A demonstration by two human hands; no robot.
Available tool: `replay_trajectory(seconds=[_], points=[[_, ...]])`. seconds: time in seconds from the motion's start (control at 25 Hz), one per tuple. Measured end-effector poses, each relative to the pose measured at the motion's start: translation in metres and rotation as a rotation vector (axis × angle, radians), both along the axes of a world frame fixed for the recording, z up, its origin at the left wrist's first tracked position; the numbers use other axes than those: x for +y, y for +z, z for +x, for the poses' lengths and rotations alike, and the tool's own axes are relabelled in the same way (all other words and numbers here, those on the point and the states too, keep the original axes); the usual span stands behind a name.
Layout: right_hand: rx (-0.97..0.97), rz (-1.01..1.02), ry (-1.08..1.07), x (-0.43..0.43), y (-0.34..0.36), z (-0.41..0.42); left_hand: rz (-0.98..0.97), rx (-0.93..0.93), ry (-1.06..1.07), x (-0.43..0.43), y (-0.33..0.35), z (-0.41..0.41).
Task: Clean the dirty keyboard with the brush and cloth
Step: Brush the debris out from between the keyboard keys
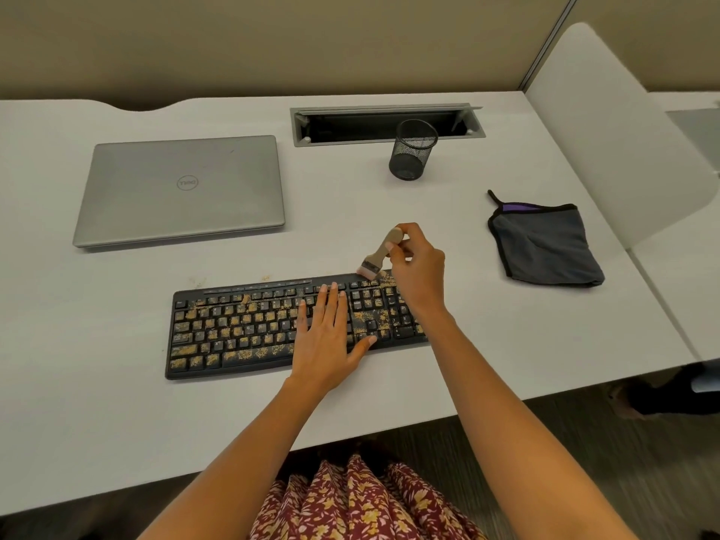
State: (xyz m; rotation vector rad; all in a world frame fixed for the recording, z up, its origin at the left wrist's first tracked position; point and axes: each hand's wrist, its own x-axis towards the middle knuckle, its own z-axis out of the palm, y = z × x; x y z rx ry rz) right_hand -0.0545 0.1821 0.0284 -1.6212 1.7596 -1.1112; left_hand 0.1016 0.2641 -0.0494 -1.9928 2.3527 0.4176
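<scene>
On the pale bench [117, 383] the black keyboard [233, 333] lies in front of us, its keys strewn with yellowish crumbs. Our left hand [327, 337] rests flat on its right half, fingers straight. Our right hand [419, 267] pinches the brush [380, 253], whose bristles touch the keyboard's far edge. The dark cloth [545, 247] lies apart to the right, and a closed laptop [183, 189] and a mesh cup [413, 150] sit behind.

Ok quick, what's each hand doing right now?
Left hand: open, fingers flat on the keyboard.
Right hand: gripping the brush at the keyboard's far edge.
</scene>
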Motion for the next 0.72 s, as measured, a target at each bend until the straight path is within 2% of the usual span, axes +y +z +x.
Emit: replay_trajectory(seconds=[0.28, 0.52, 0.72], points=[[0.044, 0.003, -0.055, -0.011, 0.005, -0.017, -0.008, 0.009, -0.004, -0.007, 0.0, -0.002], [0.022, 0.021, 0.002, -0.002, 0.001, -0.016, -0.019, 0.014, -0.01, -0.015, 0.003, -0.006], [0.033, 0.015, -0.074, -0.01, 0.003, -0.032, -0.004, 0.005, -0.009, -0.026, 0.006, -0.006]])
